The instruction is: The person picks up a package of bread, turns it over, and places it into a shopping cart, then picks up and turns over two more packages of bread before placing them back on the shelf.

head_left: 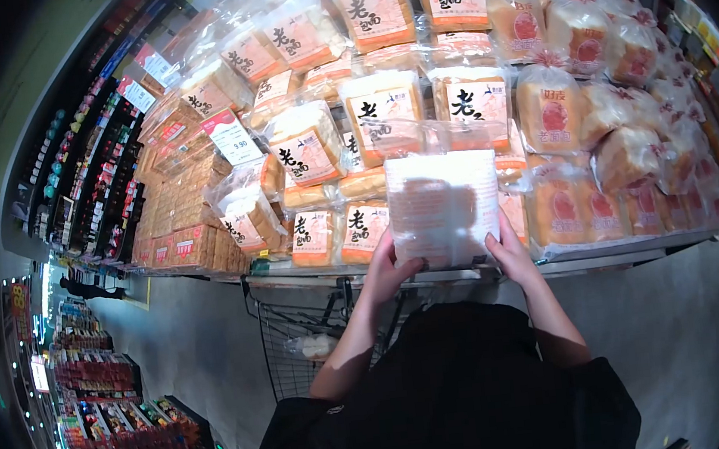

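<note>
Between both hands is a clear plastic bag of bread, its white printed side facing me. My left hand grips its lower left edge, with the thumb on the front. On the lower right edge, my right hand holds it the same way, fingers partly hidden behind the bag. Just beyond it, bagged loaves with orange and white labels stand stacked in rows. More bagged loaves with red print are piled to the right.
A wire shopping cart with a pale package in it stands below the display edge. Brown packaged goods are stacked on the left beside a price sign. Shelves of goods line the aisle at lower left.
</note>
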Demonstrator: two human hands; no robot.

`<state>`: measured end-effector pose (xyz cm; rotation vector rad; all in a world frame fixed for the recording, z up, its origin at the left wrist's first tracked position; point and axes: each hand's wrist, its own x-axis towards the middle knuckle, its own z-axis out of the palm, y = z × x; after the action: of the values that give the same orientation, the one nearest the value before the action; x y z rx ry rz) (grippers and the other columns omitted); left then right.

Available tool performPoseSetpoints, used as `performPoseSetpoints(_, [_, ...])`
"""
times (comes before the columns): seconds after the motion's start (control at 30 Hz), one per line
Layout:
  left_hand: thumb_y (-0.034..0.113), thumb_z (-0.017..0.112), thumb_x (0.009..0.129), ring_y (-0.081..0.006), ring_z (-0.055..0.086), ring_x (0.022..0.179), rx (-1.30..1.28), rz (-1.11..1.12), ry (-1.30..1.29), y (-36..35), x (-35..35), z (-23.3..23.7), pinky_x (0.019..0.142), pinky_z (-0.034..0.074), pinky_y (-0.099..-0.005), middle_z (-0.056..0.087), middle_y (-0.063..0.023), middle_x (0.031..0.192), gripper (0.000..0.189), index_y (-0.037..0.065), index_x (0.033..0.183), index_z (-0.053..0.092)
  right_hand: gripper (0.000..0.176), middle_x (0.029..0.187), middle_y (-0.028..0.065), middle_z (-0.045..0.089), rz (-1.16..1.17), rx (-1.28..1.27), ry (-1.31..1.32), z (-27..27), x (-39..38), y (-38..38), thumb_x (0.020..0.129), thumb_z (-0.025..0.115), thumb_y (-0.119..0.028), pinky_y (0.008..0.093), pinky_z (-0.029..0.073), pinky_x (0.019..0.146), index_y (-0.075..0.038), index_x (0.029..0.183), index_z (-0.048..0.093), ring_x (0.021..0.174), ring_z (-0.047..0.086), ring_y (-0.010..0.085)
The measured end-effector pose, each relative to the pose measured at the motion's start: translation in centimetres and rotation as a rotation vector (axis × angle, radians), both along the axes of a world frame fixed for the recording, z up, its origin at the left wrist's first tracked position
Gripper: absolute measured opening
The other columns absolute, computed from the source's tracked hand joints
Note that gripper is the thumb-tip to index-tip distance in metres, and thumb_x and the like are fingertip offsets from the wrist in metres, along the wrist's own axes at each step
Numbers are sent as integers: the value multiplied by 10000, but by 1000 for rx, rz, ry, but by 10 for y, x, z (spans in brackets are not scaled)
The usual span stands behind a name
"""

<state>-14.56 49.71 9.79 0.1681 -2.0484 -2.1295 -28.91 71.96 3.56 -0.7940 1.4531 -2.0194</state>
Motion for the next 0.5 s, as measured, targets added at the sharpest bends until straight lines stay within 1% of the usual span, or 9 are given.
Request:
performPoseSetpoints(0.07, [0, 722, 779, -191, 499, 1255, 45, 22, -43, 1, 3, 2, 1039, 428, -346, 516, -87, 1358, 771, 19, 1459, 359, 768, 1529, 123, 325, 11, 1, 0, 1, -2, -3, 995, 562, -290, 369, 259, 1146, -11, 1554, 115, 1399, 328, 215])
performPoseSetpoints(0.17, [22, 740, 784, -194, 508, 1243, -46, 61, 6, 3, 4, 5, 1015, 449, -347, 519, -86, 1349, 798, 23, 1472, 334, 740, 1514, 124, 349, 25, -5, -7, 3, -3, -8, 1000, 554, -280, 362, 267, 1142, -8, 1549, 139, 1390, 342, 212])
performPoseSetpoints(0.27, [93, 774, 789, -201, 508, 1242, -183, 109, 3, 20, 7, 26, 1016, 448, -364, 488, -120, 1381, 843, 21, 1484, 301, 692, 1495, 126, 380, -3, 17, -61, -2, -5, -15, 1015, 525, -287, 358, 276, 1139, -9, 1542, 172, 1385, 353, 209])
performPoseSetpoints(0.33, [155, 776, 799, -214, 496, 1256, -313, 73, -30, 21, 17, 19, 1031, 432, -381, 433, -136, 1426, 838, 12, 1480, 309, 646, 1486, 127, 399, -64, 46, -141, -18, -3, -24, 1036, 485, -305, 364, 288, 1138, -14, 1536, 195, 1380, 367, 213])
performPoseSetpoints(0.37, [186, 776, 803, -221, 490, 1263, -379, 57, -46, 20, 20, 17, 1038, 423, -390, 405, -143, 1448, 838, 7, 1479, 313, 626, 1483, 128, 408, -71, -11, -269, -25, -4, -24, 1045, 459, -320, 373, 299, 1138, -19, 1532, 207, 1374, 382, 220])
performPoseSetpoints(0.4, [336, 757, 851, -241, 496, 1268, -371, 67, 32, 30, 20, 43, 1022, 435, -402, 398, -171, 1455, 848, 11, 1486, 300, 607, 1480, 128, 417, -77, -67, -397, -23, -3, -24, 1053, 432, -336, 382, 309, 1138, -23, 1528, 219, 1369, 397, 226])
performPoseSetpoints(0.43, [378, 731, 866, -244, 495, 1271, -354, 49, 55, 28, 21, 42, 1028, 428, -403, 410, -175, 1449, 850, 15, 1493, 286, 591, 1478, 129, 426, -83, -122, -526, -21, -1, -23, 1062, 406, -351, 391, 320, 1138, -28, 1524, 231, 1363, 411, 233])
performPoseSetpoints(0.47, [419, 704, 881, -247, 494, 1275, -335, 32, 78, 25, 23, 39, 1034, 420, -403, 422, -179, 1443, 854, 19, 1499, 272, 570, 1474, 130, 442, -2, -209, -617, -54, -11, -23, 1068, 352, -393, 419, 354, 1129, -44, 1512, 274, 1344, 447, 254])
performPoseSetpoints(0.5, [451, 675, 894, -249, 489, 1283, -356, 35, 96, 18, 22, 32, 1047, 404, -408, 428, -178, 1446, 851, 24, 1504, 264, 564, 1471, 131, 447, 55, -267, -676, -53, -10, -21, 1067, 350, -395, 420, 357, 1129, -48, 1507, 289, 1344, 449, 256])
